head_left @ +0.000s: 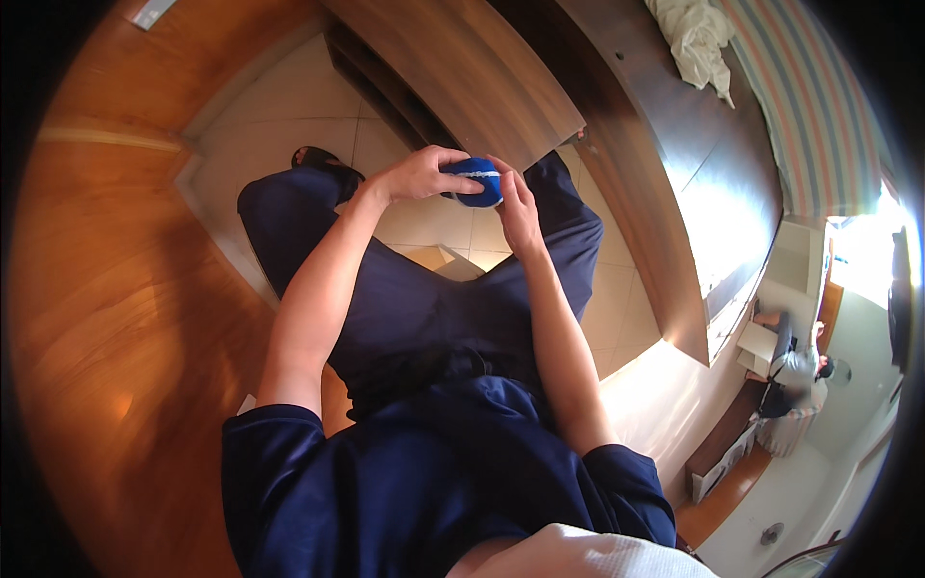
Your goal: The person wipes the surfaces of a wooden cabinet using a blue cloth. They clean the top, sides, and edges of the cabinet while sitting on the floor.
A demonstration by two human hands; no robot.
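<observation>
Between my two hands is a blue ball (479, 196) with a whitish band across it, held up over the gap between my knees. My left hand (416, 177) wraps its thumb and fingers around the ball's left side. On the opposite side, my right hand (518, 210) has its fingers against the upper right edge of the ball. Part of the ball's surface is hidden behind my fingers. Both forearms reach forward over my dark blue trousers (414, 308).
A dark wooden cabinet (462, 67) with an open recess stands ahead on the tiled floor (279, 106). Orange-brown wood (125, 318) fills the left. A dark wooden surface (665, 116) at right bears a crumpled white cloth (696, 43) beside striped fabric (805, 106). Another person (792, 371) is far right.
</observation>
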